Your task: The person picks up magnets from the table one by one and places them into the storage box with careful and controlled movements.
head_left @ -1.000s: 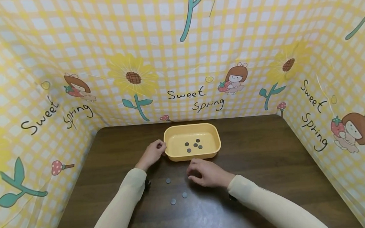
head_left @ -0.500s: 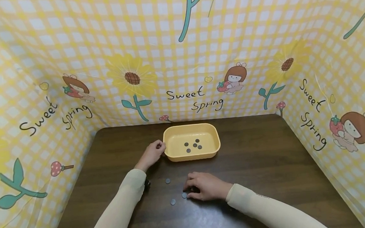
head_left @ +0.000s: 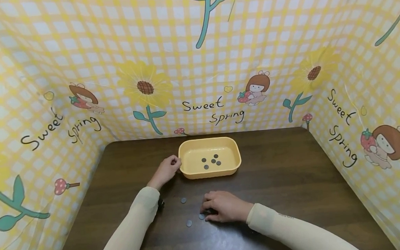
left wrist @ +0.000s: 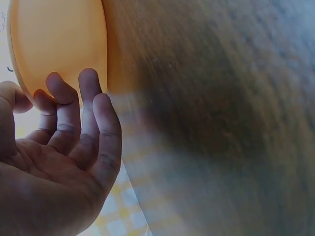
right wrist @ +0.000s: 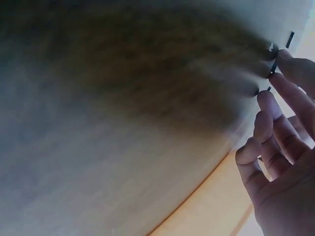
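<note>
Yellow-checked cloth (head_left: 267,46) is hung round the bench (head_left: 281,181), where a round grey disc (head_left: 201,217) is reached, between eight and nine o'clock, by the nearer right hand (head_left: 225,206), half-curled, any grip unclear, while the yellow tray (head_left: 210,174) is pinched at its nine-o'clock end by the left hand (head_left: 165,172).

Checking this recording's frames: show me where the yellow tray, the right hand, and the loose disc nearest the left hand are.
Yellow tray (head_left: 192,164): head view, left part of its bare floor.
Right hand (head_left: 225,206): head view, back of the hand.
Loose disc (head_left: 183,200): head view, upper face.
</note>
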Available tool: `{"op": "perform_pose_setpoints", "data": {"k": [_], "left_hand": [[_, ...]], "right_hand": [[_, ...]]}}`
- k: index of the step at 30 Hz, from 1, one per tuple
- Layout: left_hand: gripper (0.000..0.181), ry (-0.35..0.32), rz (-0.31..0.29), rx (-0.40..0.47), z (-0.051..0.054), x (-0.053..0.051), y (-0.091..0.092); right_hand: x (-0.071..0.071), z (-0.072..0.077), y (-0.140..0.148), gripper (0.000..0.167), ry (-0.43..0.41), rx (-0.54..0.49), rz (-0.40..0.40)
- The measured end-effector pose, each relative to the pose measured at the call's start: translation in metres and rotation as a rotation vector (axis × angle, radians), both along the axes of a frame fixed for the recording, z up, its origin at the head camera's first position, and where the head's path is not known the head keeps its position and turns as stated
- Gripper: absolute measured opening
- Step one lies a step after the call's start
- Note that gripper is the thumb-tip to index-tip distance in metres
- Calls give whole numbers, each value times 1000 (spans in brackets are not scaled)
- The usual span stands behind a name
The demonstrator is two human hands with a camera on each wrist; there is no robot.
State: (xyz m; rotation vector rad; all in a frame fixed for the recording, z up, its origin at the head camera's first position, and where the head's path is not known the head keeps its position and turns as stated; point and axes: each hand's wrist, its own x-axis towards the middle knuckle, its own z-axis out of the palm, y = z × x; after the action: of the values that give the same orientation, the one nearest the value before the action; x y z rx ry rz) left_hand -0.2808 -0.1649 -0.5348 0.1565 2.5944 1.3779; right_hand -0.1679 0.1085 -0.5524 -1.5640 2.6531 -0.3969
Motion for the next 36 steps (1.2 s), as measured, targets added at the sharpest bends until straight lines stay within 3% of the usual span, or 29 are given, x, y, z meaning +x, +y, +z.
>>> {"op": "perform_pose_setpoints", "data": {"k": [5, 11, 16, 21, 24, 29, 36], "left_hand": [[25, -8, -1, -3, 1, -2, 0], [26, 7, 3, 10, -1, -1, -1], [27, -16, -1, 4, -6, -1, -2], [27, 15, -6, 30, -2, -3, -1], [26, 14, -8, 21, -1, -4, -1], [27, -3, -10, 6, -2, -2, -2], [27, 13, -8, 9, 0, -2, -1]], "right_hand": [[0, -2, 0, 28, 35, 6, 20], [0, 0, -3, 16, 122, 11, 53], [4, 1, -4, 12, 113, 25, 56], [2, 4, -5, 25, 112, 28, 18], [1, 6, -5, 31, 105, 35, 47], [3, 7, -8, 27, 137, 38, 129], [4, 6, -9, 27, 152, 39, 127]]}}
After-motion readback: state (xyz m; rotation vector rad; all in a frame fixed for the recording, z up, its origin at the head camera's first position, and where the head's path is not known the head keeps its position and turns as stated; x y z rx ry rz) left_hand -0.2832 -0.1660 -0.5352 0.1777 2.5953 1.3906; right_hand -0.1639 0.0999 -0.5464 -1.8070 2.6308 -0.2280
